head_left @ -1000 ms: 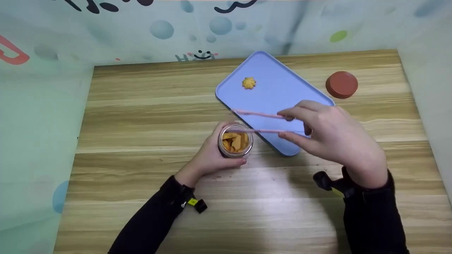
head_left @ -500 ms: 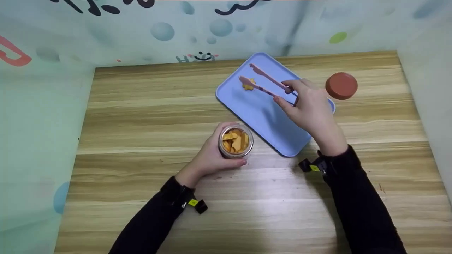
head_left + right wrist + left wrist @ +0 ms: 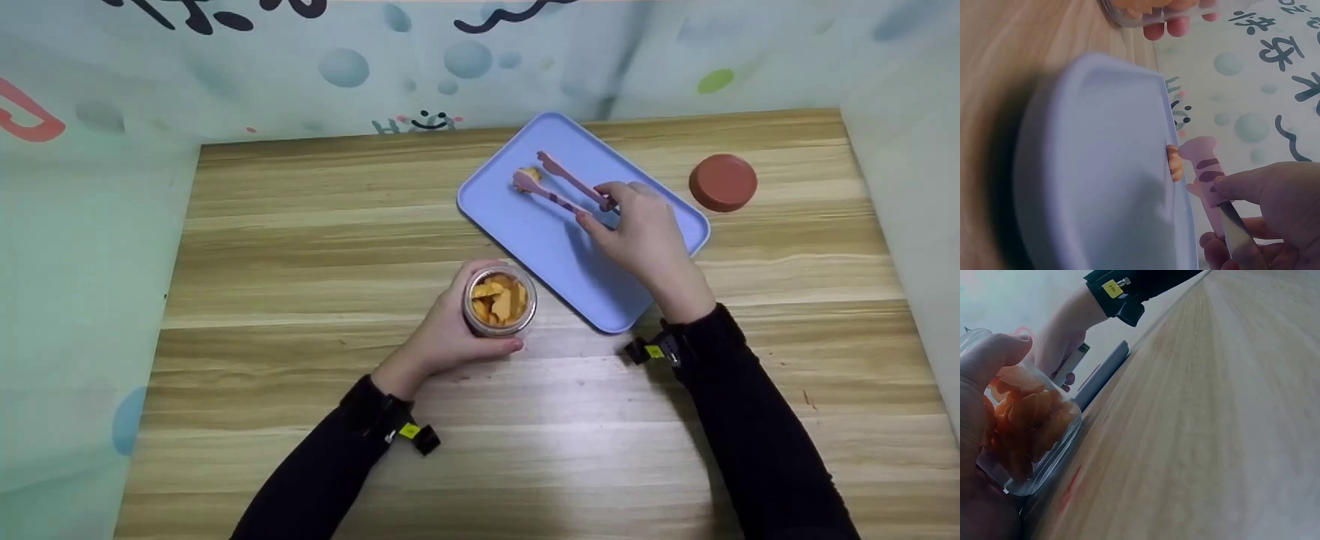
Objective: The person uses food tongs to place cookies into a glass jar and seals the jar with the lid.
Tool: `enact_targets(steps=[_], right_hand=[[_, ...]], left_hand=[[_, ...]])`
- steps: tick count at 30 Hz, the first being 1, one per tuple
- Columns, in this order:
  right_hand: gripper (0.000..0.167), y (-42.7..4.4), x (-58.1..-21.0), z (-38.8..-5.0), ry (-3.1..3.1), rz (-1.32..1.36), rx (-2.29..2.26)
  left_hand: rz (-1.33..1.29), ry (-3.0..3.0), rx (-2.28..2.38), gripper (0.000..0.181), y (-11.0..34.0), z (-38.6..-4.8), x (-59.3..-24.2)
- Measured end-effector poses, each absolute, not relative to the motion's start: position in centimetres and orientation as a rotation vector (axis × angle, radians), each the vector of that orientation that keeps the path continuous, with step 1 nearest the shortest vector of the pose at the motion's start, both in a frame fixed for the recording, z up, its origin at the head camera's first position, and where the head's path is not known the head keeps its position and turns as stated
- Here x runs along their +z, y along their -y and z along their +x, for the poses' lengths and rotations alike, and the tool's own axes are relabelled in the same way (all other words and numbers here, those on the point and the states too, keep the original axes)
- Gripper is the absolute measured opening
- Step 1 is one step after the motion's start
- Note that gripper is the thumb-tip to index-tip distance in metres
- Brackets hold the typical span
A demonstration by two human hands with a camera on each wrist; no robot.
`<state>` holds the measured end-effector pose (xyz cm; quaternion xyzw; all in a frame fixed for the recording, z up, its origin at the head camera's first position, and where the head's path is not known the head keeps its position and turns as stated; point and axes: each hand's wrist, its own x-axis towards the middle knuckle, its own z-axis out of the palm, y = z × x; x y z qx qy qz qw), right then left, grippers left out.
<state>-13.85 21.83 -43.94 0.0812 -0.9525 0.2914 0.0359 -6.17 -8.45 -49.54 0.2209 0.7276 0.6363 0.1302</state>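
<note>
In the head view my left hand (image 3: 450,326) grips a clear open jar (image 3: 500,331) standing on the table; orange-brown cookies (image 3: 501,300) fill it. Over the blue tray (image 3: 577,277) my right hand (image 3: 641,229) holds pink tongs (image 3: 566,201), thumb on one arm and fingers on the other. Their tips are spread apart around a flower-shaped cookie (image 3: 532,173) lying on the tray, partly hidden by the nearer tip. In the right wrist view the paw-shaped tip of the tongs (image 3: 1201,151) appears just beside the cookie (image 3: 1174,163); whether they touch I cannot tell.
A round reddish-brown lid (image 3: 723,182) lies on the wooden table (image 3: 315,240), right of the tray. Behind the table's far edge hangs a pale printed curtain (image 3: 405,67). Small crumbs are scattered near the right sleeve (image 3: 750,405).
My right hand has swung the tongs from above the jar to the far part of the tray, then lowered them around the cookie. My left hand and the jar have stayed in place.
</note>
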Motion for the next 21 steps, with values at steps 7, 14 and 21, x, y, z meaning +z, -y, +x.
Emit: enact_targets(steps=[7, 14, 21], right_hand=[[0.052, -21.53, -43.91, -13.85, 3.004, 0.216, 0.906], [0.05, -21.56, -44.16, -13.88, 2.991, 0.226, 0.869], [0.049, -21.59, -44.15, -13.87, 2.991, 0.227, 0.874]], left_hand=[[0.645, -2.112, 1.858, 0.103, 8.45, -6.15, -49.59], [0.641, -2.119, 1.849, 0.101, 8.45, -6.14, -49.6], [0.633, -2.114, 1.854, 0.103, 8.47, -6.09, -49.68]])
